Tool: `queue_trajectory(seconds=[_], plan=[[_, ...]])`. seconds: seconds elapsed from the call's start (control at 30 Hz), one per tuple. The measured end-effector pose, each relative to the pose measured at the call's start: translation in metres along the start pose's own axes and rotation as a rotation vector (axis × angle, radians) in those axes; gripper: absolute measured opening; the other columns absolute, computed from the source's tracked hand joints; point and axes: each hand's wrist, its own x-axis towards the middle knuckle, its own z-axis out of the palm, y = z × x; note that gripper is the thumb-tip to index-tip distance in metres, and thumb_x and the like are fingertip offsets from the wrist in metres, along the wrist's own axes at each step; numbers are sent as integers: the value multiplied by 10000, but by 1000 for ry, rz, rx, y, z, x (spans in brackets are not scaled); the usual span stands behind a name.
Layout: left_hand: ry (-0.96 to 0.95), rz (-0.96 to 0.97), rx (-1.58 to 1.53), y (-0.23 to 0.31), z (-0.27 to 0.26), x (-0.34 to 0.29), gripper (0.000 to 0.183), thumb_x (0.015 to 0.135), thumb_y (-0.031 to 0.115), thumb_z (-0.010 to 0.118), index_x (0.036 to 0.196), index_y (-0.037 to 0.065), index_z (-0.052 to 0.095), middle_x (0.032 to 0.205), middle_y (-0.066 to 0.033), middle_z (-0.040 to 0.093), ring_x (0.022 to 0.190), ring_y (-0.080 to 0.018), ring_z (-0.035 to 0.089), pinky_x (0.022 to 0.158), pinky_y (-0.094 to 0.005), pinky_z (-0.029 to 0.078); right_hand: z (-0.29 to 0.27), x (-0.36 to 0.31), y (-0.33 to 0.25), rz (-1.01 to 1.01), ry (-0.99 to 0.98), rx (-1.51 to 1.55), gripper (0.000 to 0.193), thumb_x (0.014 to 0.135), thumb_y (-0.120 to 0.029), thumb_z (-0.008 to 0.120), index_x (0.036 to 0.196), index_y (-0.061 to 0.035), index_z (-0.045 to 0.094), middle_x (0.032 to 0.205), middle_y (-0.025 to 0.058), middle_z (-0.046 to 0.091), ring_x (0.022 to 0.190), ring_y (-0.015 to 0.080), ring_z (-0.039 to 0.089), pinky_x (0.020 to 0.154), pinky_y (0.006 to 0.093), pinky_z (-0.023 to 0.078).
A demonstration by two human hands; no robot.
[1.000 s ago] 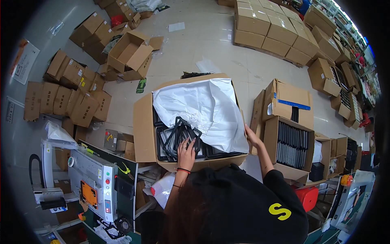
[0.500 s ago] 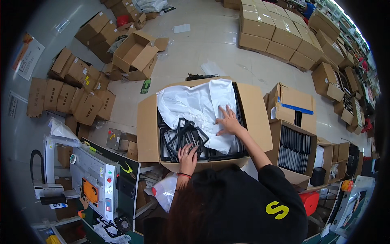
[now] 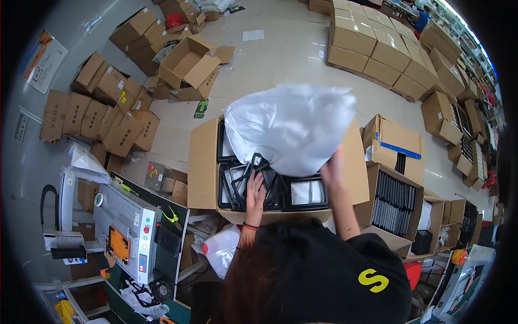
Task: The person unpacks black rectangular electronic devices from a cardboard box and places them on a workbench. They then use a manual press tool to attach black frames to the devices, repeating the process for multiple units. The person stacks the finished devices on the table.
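Observation:
A large open cardboard box [image 3: 203, 178] stands before me, holding several black rectangular frames [image 3: 306, 193]. Above its far part billows a white packing sheet [image 3: 291, 129], its right side raised and smeared by motion. At the sheet's lower right edge is my right hand [image 3: 333, 168], blurred and closed on it. My left hand [image 3: 256, 190] lies with stretched fingers on loose black frames [image 3: 237, 186] stacked at a slant in the near left part of the box. The sheet hides the box's far contents.
To the right, another box [image 3: 372, 208] holds a row of upright dark panels. A machine [image 3: 129, 232] with buttons and an orange plate sits on a green-topped bench at left. Cartons [image 3: 121, 129] pile up beyond it, and taped cartons [image 3: 377, 48] stand stacked far right.
My right hand has gone from lying spread on the white sheet to lifting its right side, closer to me. More frames are uncovered. The left hand stays on the loose frames.

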Motion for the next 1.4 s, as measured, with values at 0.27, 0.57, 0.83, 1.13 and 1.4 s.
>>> queue_trajectory(seconds=[0.27,0.57,0.83,1.13,1.4], plan=[[-67,-380,-651,-21,-1,60,687,965,392,482,1490,262,59,1418,-120,260,1223,-294,392,1039,-432,331,37,-59,-58,-348,-120,-200,172,899,-191,526,1031,-90,482,712,-22,450,617,62,445,555,206,387],[-388,-270,-341,10,33,69,612,917,341,552,1400,38,328,1341,-77,461,1224,-208,445,1047,-361,352,27,-88,-38,-89,-60,-302,367,916,-211,513,1221,-16,454,950,76,557,853,160,559,726,284,467],[41,-305,-195,20,-21,24,439,893,212,566,1273,3,495,1280,-114,520,1201,-205,464,1033,-333,362,41,-93,-6,-556,-620,-1240,946,703,-160,778,1417,-27,171,1417,269,257,1338,376,280,1102,444,237],[69,-236,259,129,-113,-91,629,866,106,623,1373,-7,268,1379,-147,349,1236,-221,399,974,-333,394,94,-94,125,-77,-1245,-958,552,731,-151,702,1204,11,468,1114,206,490,1068,391,470,920,414,407],[847,-23,-246,82,-137,-166,664,885,77,589,1441,46,227,1377,-92,422,1271,-209,414,1057,-323,333,59,-207,304,119,-1176,-875,428,741,-156,684,1117,9,560,1037,170,618,983,308,596,890,394,450]])
